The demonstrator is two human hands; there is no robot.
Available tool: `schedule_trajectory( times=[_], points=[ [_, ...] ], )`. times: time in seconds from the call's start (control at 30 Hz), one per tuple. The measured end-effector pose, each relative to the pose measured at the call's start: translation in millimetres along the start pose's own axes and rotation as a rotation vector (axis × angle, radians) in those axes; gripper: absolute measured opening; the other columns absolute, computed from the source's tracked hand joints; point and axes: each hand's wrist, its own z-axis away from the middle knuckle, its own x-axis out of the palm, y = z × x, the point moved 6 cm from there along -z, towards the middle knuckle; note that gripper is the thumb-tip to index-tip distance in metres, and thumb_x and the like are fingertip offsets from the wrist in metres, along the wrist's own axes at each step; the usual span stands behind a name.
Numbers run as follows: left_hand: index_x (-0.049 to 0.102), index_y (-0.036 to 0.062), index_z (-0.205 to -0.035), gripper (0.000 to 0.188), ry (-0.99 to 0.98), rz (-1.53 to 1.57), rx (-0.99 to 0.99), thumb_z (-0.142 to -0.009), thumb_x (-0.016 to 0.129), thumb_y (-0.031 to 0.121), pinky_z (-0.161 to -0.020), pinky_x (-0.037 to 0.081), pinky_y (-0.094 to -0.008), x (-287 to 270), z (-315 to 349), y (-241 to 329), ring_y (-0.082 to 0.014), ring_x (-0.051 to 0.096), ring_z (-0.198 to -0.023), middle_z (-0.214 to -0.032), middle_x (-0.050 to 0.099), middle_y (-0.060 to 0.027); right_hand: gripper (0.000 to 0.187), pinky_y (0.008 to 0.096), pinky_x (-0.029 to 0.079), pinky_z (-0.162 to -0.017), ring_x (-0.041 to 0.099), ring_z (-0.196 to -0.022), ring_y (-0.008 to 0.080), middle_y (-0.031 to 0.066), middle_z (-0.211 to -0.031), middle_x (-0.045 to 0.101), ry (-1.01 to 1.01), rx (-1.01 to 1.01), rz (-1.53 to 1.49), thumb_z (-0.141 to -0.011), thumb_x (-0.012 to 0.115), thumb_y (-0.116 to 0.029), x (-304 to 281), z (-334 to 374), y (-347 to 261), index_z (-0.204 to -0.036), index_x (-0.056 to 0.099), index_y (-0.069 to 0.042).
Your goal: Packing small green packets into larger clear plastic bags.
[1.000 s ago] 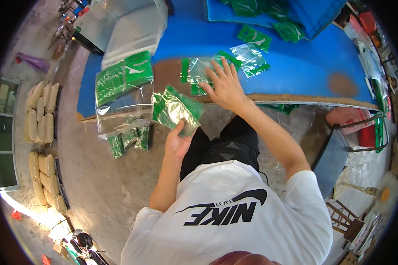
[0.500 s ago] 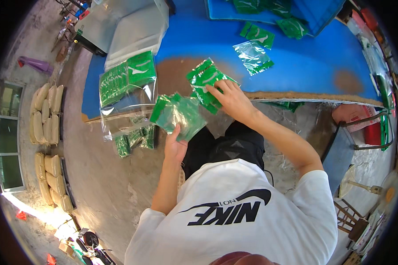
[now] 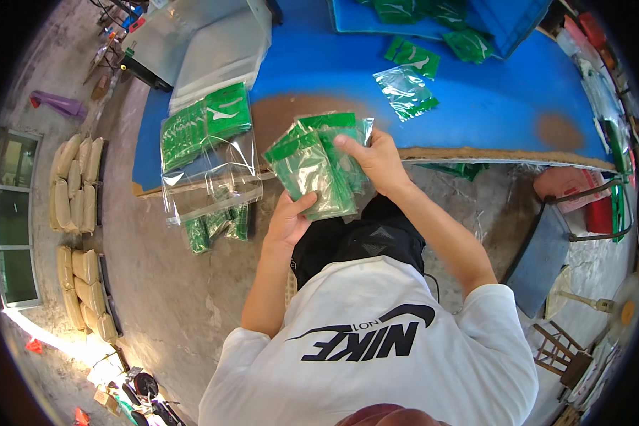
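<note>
Fanned together over the table's near edge are several green-and-clear plastic packets [image 3: 309, 174]. My left hand [image 3: 288, 219] is closed on their lower left side, the thumb lying over the front. My right hand [image 3: 378, 160] grips the right side of the bunch, thumb on top and fingers behind, mostly hidden. To the left, a large clear plastic bag [image 3: 213, 170] lies at the table edge with rows of green packets [image 3: 206, 124] in it. Farther off to the right on the blue tabletop are a silvery clear packet [image 3: 407, 92] and a green packet [image 3: 413, 57].
A blue tray [image 3: 419, 27] with more green packets stands at the far side. Clear plastic sheets [image 3: 220, 60] are stacked at the table's far left. Green packets [image 3: 220, 226] show below the left table edge. A grey-blue board [image 3: 539, 263] stands at the right.
My right hand has lifted its packets off the table and brought them against those in my left hand. The left hand's packets have turned and moved slightly right.
</note>
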Motion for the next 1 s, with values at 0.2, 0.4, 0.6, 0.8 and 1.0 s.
schedule_trajectory(
  times=[0.2, 0.4, 0.6, 0.8, 1.0],
  points=[
    [0.052, 0.0060, -0.134, 0.053, 0.018, 0.052, 0.022, -0.086, 0.073, 0.006, -0.102, 0.049, -0.0395, 1, -1, -12, -0.0212, 0.061, -0.116, -0.125, 0.063, -0.0061, 0.024, 0.0228, 0.039, -0.057, 0.048, -0.068, 0.0030, -0.0023, -0.082, 0.059, 0.424, -0.337, -0.175, -0.100, 0.060, -0.026, -26, 8, 0, -0.101, 0.062, -0.002],
    [0.049, 0.0047, -0.136, 0.052, 0.078, 0.375, 0.052, -0.088, 0.070, 0.006, -0.110, 0.044, -0.0433, 0, -4, -23, -0.0239, 0.055, -0.125, -0.132, 0.059, -0.0078, 0.013, 0.0275, 0.048, -0.068, 0.059, -0.076, 0.0077, 0.0016, -0.088, 0.064, 0.083, 0.001, -0.183, -0.098, 0.062, -0.016, 4, 35, 32, -0.100, 0.061, -0.002],
    [0.047, 0.0028, -0.138, 0.050, 0.139, 0.308, 0.050, -0.091, 0.066, 0.004, -0.110, 0.043, -0.0427, -18, 15, -30, -0.0240, 0.055, -0.125, -0.134, 0.058, -0.0094, 0.044, 0.0491, 0.048, -0.081, 0.061, -0.097, 0.0383, 0.0262, -0.113, 0.061, 0.634, -0.633, 1.250, -0.095, 0.059, -0.041, -68, -43, -52, -0.105, 0.065, 0.001],
    [0.046, 0.0027, -0.139, 0.052, 0.117, 0.027, 0.126, -0.090, 0.065, 0.002, -0.107, 0.045, -0.0424, -11, 15, -10, -0.0245, 0.055, -0.124, -0.133, 0.057, -0.0090, 0.037, 0.0502, 0.050, -0.078, 0.064, -0.084, 0.0426, 0.0236, -0.087, 0.065, -0.353, -0.597, 0.913, -0.097, 0.055, -0.038, 1, -15, -10, -0.090, 0.064, -0.002],
    [0.044, 0.0034, -0.141, 0.057, 0.152, -0.036, 0.048, -0.089, 0.067, 0.002, -0.107, 0.044, -0.0407, -7, -1, -33, -0.0237, 0.054, -0.125, -0.135, 0.056, -0.0082, 0.051, 0.0476, 0.046, -0.096, 0.059, -0.111, 0.0397, 0.0262, -0.121, 0.061, 0.477, -0.892, 1.391, -0.088, 0.067, -0.043, -132, -93, -86, -0.119, 0.062, -0.002]
  ],
)
